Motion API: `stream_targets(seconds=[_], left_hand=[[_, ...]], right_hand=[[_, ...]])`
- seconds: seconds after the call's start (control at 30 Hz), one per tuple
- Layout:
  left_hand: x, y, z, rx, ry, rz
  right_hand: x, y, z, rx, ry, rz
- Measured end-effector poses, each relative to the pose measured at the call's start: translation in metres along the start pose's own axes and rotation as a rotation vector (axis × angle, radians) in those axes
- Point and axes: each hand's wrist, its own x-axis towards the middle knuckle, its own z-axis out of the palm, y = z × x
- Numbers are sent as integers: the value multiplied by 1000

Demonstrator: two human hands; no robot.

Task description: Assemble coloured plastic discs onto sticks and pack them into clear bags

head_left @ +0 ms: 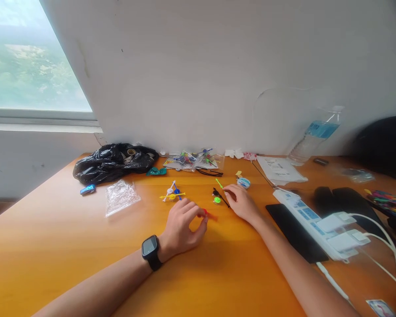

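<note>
My left hand (pixel 186 224), with a black watch (pixel 149 251) on its wrist, has thumb and forefinger pinched at a small red plastic piece (pixel 203 212). An orange-red part sticking out from that piece is smeared by motion. To the right, my right hand (pixel 240 201) has its fingers drawn together at the lower end of a thin green plastic arrow (pixel 219 182). Between the hands lie a round green piece (pixel 217 200) and a black arrow-like piece (pixel 221 198). Beyond my left hand sit white, blue and yellow arrow pieces with round discs (pixel 173 192).
Along the wall lie a black plastic bag (pixel 115 162) and clear packets of coloured parts (pixel 194 159). A clear bag (pixel 121 197) rests at left. At right are a leaning water bottle (pixel 313 136), a power strip (pixel 308 220) with chargers, and a black pad (pixel 293 233).
</note>
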Motion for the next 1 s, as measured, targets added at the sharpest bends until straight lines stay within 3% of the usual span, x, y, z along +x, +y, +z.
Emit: stream_targets(seconds=[0.1,0.2,0.33,0.5,0.63,0.8,0.9,1.0], left_hand=[[-8,4,5,-62,-150,210],[-16,12,11,-82,-406,418],[-18,26,11,-177,-633,470],[-15,33,1,-292,-724,332],[-14,32,-2,-298,-768,251],[-14,31,-2,-308,-781,236],[-14,32,-2,-311,-784,233],[-13,32,-3,-319,-786,230]], right_hand=[[0,2,-2,-48,5,47],[0,4,-2,-85,10,109],[0,8,2,-142,25,103],[-1,10,6,-134,62,136],[2,11,4,15,169,88],[10,5,-8,501,196,193],[10,-9,-16,801,159,299],[8,-25,-22,954,81,339]])
